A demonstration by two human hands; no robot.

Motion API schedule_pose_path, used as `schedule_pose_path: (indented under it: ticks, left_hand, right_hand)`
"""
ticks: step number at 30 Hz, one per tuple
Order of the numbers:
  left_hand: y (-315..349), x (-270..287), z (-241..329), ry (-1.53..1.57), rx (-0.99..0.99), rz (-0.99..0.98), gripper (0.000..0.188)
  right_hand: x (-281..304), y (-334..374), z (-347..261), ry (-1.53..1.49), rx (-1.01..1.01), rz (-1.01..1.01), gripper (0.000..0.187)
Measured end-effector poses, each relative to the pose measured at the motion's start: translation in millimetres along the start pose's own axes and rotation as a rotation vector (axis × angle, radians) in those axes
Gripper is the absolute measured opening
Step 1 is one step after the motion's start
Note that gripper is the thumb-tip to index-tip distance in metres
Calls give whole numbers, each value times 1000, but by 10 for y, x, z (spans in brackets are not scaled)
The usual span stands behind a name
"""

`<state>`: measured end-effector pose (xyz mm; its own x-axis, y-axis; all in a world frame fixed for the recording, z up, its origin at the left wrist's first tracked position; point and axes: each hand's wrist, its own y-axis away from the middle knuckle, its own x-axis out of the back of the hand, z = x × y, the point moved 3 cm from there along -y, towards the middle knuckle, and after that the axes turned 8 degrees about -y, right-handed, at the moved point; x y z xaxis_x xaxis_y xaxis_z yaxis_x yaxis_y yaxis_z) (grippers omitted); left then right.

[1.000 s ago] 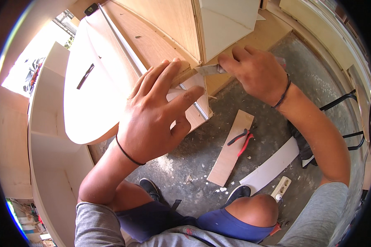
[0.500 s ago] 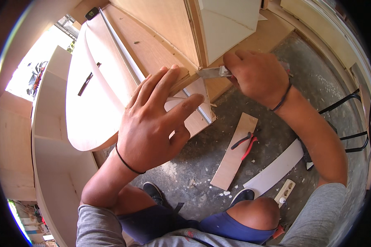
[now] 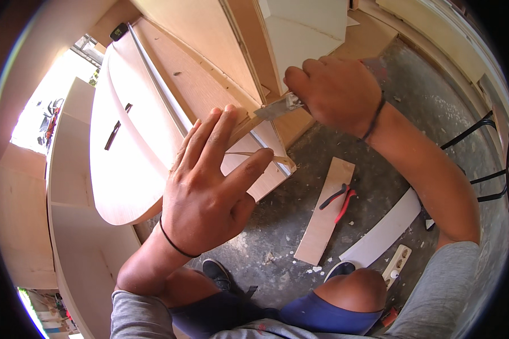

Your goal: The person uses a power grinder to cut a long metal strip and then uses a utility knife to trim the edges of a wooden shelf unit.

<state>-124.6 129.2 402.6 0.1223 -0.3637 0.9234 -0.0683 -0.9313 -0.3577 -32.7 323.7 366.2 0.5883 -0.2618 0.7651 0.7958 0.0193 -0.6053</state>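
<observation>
My left hand lies with its fingers stretched out over the edge of a pale wooden panel, its thumb apart and pointing right. In my closed right hand is what looks like a utility knife, its flat metal blade pointing left. The blade's end meets the panel's edge near the corner, just beyond my left fingertips. Most of the handle is hidden in the fist. A thin, pale loose strip curls near my left thumb.
On the stained concrete floor lie red-and-black pliers across a wooden board, a white curved strip and a power strip. A rounded panel is at left, with a small black device at its far end.
My right hand has moved left, carrying the blade further along the panel edge toward my left fingers. The left hand keeps its place on the panel. The whole view has shifted slightly.
</observation>
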Motion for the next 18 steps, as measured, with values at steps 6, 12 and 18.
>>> schedule_pose_path:
  ticks: [6,12,18]
  left_hand:
    - [9,-31,-1,-23,-2,52,51]
    - [16,-25,-31,-10,11,53,53]
    - [6,-9,-56,31,-5,77,55]
  right_hand:
    - [-73,-62,75,-207,2,-32,14]
    - [-23,-115,104,-659,-167,-480,19]
    - [88,19,6,-331,-208,-246,17]
